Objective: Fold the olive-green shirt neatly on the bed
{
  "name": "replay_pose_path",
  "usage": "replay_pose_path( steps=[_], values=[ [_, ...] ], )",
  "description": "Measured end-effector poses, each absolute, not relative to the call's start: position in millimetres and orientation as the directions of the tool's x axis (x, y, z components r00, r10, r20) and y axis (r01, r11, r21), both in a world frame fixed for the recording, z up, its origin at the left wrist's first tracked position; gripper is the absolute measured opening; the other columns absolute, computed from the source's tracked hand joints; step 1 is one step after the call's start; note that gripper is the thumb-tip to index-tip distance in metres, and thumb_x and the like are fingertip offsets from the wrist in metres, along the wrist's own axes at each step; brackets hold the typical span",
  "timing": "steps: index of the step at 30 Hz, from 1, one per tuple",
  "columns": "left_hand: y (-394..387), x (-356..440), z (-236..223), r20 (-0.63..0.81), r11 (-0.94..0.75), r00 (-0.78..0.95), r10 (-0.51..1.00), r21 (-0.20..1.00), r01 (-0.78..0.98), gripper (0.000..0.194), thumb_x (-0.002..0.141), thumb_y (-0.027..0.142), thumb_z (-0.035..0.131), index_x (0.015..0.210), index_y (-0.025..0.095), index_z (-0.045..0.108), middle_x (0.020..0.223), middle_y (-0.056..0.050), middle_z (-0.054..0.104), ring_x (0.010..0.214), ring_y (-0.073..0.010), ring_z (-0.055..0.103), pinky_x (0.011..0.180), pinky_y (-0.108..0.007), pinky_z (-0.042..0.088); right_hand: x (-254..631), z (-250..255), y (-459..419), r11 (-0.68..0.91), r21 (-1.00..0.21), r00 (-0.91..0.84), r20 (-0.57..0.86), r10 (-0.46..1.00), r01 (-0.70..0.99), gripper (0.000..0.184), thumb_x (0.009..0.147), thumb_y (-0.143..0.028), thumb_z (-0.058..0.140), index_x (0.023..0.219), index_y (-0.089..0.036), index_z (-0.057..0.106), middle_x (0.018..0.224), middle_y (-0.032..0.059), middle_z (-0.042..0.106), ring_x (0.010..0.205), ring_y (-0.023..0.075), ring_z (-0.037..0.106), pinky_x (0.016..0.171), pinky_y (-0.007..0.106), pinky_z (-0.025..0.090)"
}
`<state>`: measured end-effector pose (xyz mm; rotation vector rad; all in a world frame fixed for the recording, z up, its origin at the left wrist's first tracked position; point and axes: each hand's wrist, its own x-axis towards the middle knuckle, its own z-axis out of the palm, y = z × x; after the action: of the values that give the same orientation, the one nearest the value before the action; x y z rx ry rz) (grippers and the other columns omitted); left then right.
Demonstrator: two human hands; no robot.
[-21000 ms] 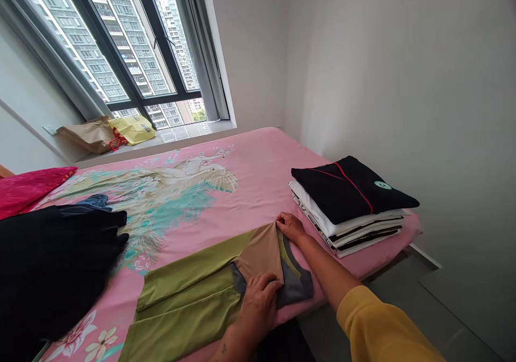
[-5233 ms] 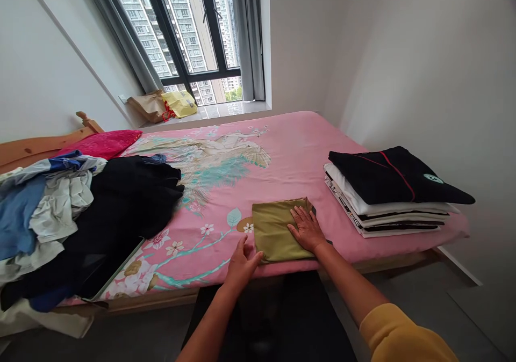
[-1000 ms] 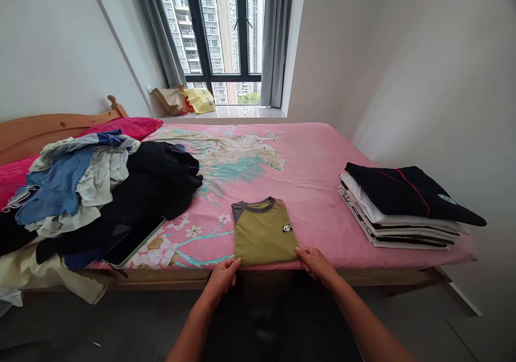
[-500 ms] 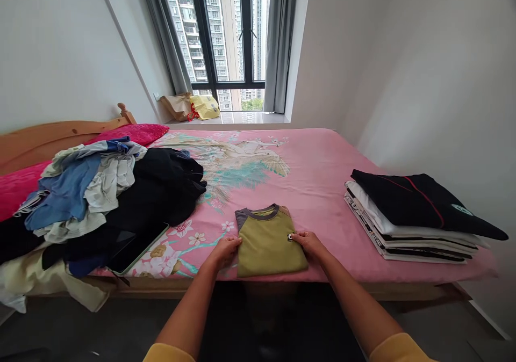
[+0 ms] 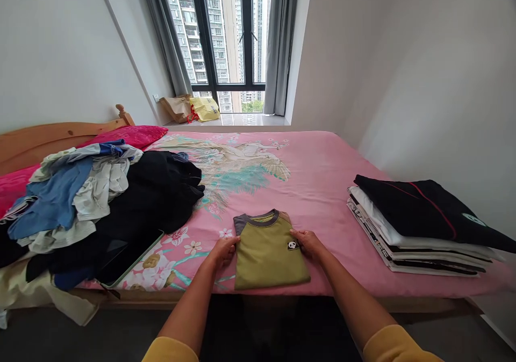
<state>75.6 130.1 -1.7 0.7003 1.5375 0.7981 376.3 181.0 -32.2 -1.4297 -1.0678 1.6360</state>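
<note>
A folded olive-green T-shirt [image 5: 266, 254] with a dark grey collar and a small panda patch lies at the bed's front edge. On its left side, my left hand [image 5: 224, 251] pinches the edge between thumb and fingers. My right hand [image 5: 308, 242] grips the opposite edge, just beside the panda patch. Both hands are closed on the cloth at about the same height. The underside of the shirt is hidden.
A loose heap of clothes [image 5: 161, 190] covers the bed's left side, with a dark tablet [image 5: 129, 259] in front of it. Folded clothes are stacked at the right, a black garment [image 5: 419, 211] on top. Bags [image 5: 205, 108] rest on the windowsill.
My right hand has shifted slightly up along the shirt's edge, uncovering the panda patch. The view has moved a little, so the bed edge sits lower. Both hands still hold the shirt.
</note>
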Motion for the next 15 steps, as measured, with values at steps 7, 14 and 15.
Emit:
replay_pose_path(
  steps=[7, 14, 15],
  values=[
    [144.7, 76.3, 1.0, -0.574, 0.571, -0.122, 0.81, 0.819, -0.057, 0.042, 0.062, 0.049, 0.063, 0.06, 0.022, 0.03, 0.04, 0.012, 0.025, 0.029, -0.0027, 0.015, 0.035, -0.018, 0.005, 375.1, -32.4, 196.0, -0.395, -0.918, -0.14, -0.395, 0.908, 0.029, 0.033, 0.067, -0.049, 0.065, 0.071, -0.018, 0.055, 0.04, -0.011, 0.031, 0.031, 0.0036, 0.018, 0.031, 0.021, 0.009],
    [160.7, 78.3, 1.5, -0.559, 0.552, -0.146, 0.816, 0.829, -0.089, 0.042, 0.058, 0.047, 0.065, 0.062, 0.023, 0.03, 0.038, 0.013, 0.022, 0.029, -0.0029, 0.014, 0.035, -0.018, 0.004, 367.0, -29.2, 214.1, -0.376, -0.927, -0.119, -0.375, 0.919, 0.016, 0.031, 0.065, -0.046, 0.067, 0.068, -0.017, 0.056, 0.042, -0.0078, 0.039, 0.033, 0.0038, 0.023, 0.032, 0.021, 0.014],
    [161.9, 77.5, 0.4, -0.557, 0.549, -0.143, 0.818, 0.831, -0.093, 0.042, 0.059, 0.047, 0.065, 0.063, 0.023, 0.03, 0.038, 0.014, 0.022, 0.029, -0.0029, 0.013, 0.035, -0.017, 0.004, 365.6, -28.2, 217.1, -0.367, -0.93, -0.112, -0.365, 0.924, 0.006, 0.031, 0.065, -0.045, 0.067, 0.068, -0.017, 0.055, 0.042, -0.0074, 0.04, 0.034, 0.0038, 0.024, 0.032, 0.021, 0.015]
  ],
)
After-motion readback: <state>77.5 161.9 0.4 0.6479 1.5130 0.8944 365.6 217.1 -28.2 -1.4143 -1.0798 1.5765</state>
